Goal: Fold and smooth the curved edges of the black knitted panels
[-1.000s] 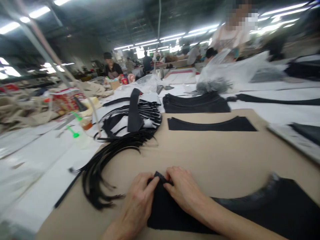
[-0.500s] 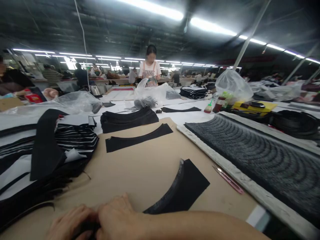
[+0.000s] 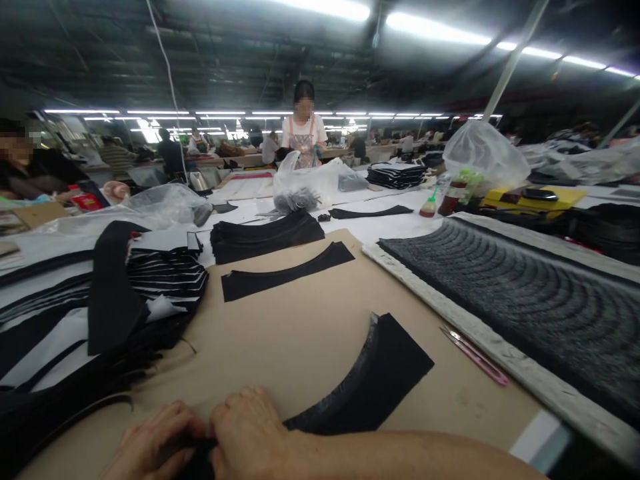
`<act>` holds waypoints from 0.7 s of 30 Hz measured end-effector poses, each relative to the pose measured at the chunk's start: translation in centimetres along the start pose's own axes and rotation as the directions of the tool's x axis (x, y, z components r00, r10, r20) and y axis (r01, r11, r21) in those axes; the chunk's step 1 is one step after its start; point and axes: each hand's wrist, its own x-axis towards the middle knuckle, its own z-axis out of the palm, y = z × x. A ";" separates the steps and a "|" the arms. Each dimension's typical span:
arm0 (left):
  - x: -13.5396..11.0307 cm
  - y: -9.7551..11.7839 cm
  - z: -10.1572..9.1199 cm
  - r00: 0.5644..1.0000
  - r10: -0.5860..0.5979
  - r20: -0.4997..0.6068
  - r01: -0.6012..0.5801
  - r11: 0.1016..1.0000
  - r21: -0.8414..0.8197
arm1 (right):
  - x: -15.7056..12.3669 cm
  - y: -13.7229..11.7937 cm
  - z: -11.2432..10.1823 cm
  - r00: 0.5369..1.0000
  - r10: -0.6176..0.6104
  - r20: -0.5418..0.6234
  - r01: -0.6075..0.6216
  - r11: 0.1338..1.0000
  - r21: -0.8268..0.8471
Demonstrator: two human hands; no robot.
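At the bottom of the view my left hand (image 3: 155,443) has bent fingers closed on the edge of a black material piece (image 3: 197,460). Pressed close beside it, my right hand (image 3: 247,430) has its fingers curled down on the same dark material. A curved black piece (image 3: 385,373) with a greyish, shiny strip along its inner edge lies flat just beyond my right forearm. My forearm hides whether it joins the part under my fingers. Another curved black piece (image 3: 295,270) lies farther back on the tan board (image 3: 300,340).
Pink-handled thread snips (image 3: 477,360) lie right of the curved piece. A ridged dark sheet (image 3: 520,293) rests on a pale board at right. Stacked black and white pieces (image 3: 167,270) crowd the left. Behind are a black stack (image 3: 267,237) and a co-worker (image 3: 304,130).
The camera has turned slightly left, so the scene sits farther right. Both hands stay at the bottom on the black material, with slightly more of it showing between them.
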 end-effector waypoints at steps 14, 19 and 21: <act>-3.4 4.5 -0.3 0.941 -0.147 -0.306 0.143 0.989 -0.034 | 0.3 0.0 -0.1 1.000 -0.017 0.014 0.014 0.990 0.138; -5.2 5.0 1.4 0.953 -0.042 -0.300 0.073 0.993 0.091 | 0.1 0.1 0.2 1.000 -0.017 -0.006 0.018 0.989 0.148; -5.7 5.0 1.8 0.953 -0.008 -0.303 0.063 0.983 0.173 | 0.2 0.1 0.2 1.000 -0.016 -0.005 0.016 0.987 0.159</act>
